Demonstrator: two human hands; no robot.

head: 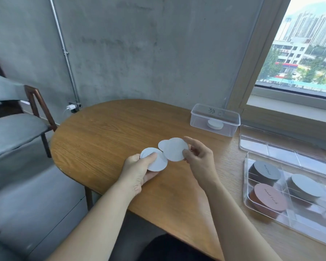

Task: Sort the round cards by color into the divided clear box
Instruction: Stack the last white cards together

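Note:
My left hand (138, 171) grips a small stack of white round cards (155, 160) above the wooden table, thumb on top. My right hand (199, 157) pinches two more white round cards (174, 149) by their right edge, just right of the left stack and overlapping it. The divided clear box (248, 196) lies at the table's right edge. It holds a grey-topped stack (264, 172), a reddish-brown stack (269, 197) and a white-topped stack (307, 187) in separate compartments.
A small clear tub (215, 119) with a white stack of cards inside stands at the back right. The box's clear lid (282, 149) lies behind the divided box. A chair (26, 125) stands left of the round-ended table (102, 132).

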